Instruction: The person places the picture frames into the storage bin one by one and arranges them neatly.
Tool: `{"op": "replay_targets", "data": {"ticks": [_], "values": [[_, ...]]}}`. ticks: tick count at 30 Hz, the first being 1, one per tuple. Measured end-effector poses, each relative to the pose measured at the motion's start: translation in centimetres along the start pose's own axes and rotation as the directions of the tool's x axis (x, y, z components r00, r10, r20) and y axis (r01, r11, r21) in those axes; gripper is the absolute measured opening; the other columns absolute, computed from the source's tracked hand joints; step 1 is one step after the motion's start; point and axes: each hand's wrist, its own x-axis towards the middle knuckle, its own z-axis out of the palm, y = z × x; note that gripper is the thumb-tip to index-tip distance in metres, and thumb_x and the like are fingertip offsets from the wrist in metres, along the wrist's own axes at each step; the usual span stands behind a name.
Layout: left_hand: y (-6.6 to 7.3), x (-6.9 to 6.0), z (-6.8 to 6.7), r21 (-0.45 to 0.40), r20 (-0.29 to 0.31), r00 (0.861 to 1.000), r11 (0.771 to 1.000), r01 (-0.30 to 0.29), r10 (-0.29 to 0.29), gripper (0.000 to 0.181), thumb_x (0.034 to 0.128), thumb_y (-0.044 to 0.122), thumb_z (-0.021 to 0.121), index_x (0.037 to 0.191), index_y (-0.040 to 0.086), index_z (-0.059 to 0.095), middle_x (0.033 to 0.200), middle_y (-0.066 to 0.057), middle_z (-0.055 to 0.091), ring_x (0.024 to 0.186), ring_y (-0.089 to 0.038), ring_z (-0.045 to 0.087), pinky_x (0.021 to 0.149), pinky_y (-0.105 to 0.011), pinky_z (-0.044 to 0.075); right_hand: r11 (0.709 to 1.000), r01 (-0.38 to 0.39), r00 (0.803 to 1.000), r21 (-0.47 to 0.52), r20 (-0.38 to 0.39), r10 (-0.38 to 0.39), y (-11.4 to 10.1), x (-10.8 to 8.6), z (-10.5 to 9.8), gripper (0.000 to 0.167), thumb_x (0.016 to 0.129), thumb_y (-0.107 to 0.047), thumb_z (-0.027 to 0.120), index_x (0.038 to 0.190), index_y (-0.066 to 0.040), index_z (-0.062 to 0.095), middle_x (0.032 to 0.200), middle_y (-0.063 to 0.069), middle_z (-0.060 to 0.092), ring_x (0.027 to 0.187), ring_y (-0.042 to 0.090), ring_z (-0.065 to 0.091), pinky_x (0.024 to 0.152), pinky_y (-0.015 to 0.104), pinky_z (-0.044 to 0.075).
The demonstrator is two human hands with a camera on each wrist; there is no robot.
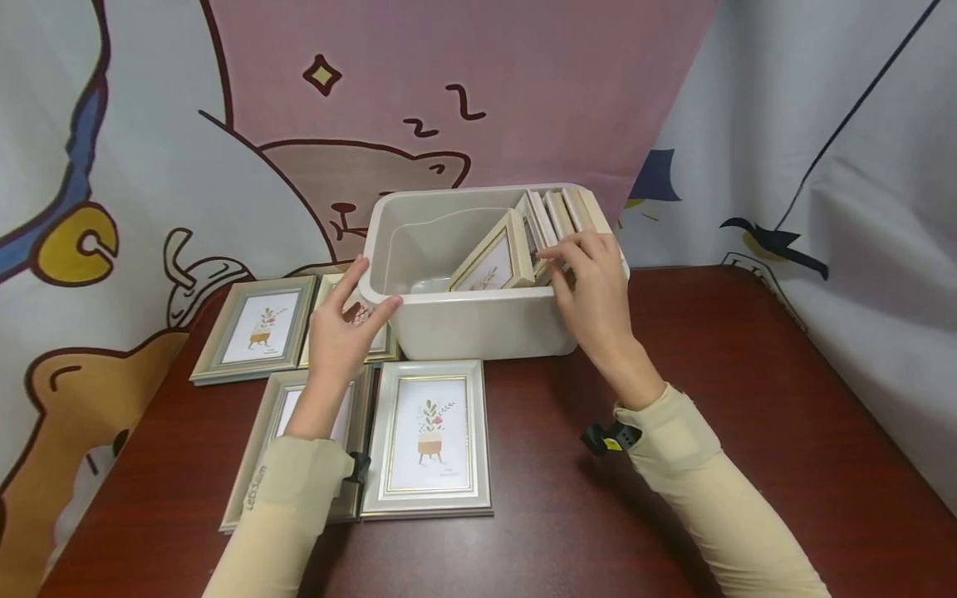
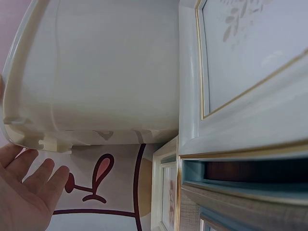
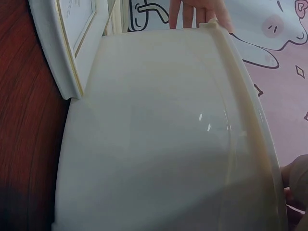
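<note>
A cream plastic bin (image 1: 478, 328) stands on the table. My left hand (image 1: 340, 336) rests at its front left corner, thumb on the rim and index finger along the side; in the left wrist view the fingers (image 2: 45, 180) extend beside the bin's end. My right hand (image 1: 596, 291) reaches over the front rim at the right, its bent fingers gripping a picture frame (image 1: 543, 270) mostly hidden by the hand. Left of it a gold-edged picture frame (image 1: 493, 257) leans tilted inside the bin. More frames (image 1: 562, 214) stand upright in a row at the bin's right end.
On the dark red table (image 1: 553, 531), a white frame (image 1: 429, 440) lies before the bin. Further left lie a grey-edged frame (image 1: 254, 328), a frame (image 1: 257, 448) under the left forearm and a partly covered cream frame (image 1: 385, 340). A cartoon-printed curtain (image 1: 523, 83) hangs behind.
</note>
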Motion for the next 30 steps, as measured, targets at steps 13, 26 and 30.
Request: {"op": "replay_targets", "data": {"ticks": [13,26,30], "values": [[0.0,-0.1,-0.1,-0.016,0.001,1.0,1.0,0.005,-0.004,0.068,0.086,0.023,0.079,0.147,0.017,0.05,0.157,0.008,0.043,0.143,-0.013,0.043,0.112,-0.03,0.046,0.998,-0.011,0.999,0.067,-0.053,0.015,0.9,0.3,-1.3,0.015,0.085,0.001,0.074,0.1,-0.002,0.074,0.099,0.016,0.067,0.093,0.035,0.051,0.079,0.04,0.041],[0.8,0.0,-0.6,0.072,0.055,0.998,0.997,0.019,-0.023,0.07,0.0888,0.029,0.076,0.15,0.017,0.046,0.159,0.004,0.041,0.147,-0.018,0.037,0.117,-0.042,0.042,0.991,-0.119,0.992,0.055,-0.045,0.121,3.8,0.1,-4.5,0.02,0.086,-0.006,0.076,0.106,-0.001,0.073,0.113,0.018,0.068,0.107,0.037,0.057,0.091,0.047,0.044],[1.5,-0.3,-0.8,0.141,0.026,1.0,0.99,-0.01,0.007,0.071,0.0878,0.03,0.077,0.149,0.014,0.047,0.158,-0.002,0.042,0.146,-0.022,0.038,0.116,-0.045,0.043,0.987,-0.155,0.988,0.047,-0.021,0.156,4.6,-0.5,-5.2,0.023,0.087,-0.008,0.075,0.109,-0.001,0.072,0.116,0.016,0.069,0.109,0.032,0.06,0.093,0.045,0.049]]}}
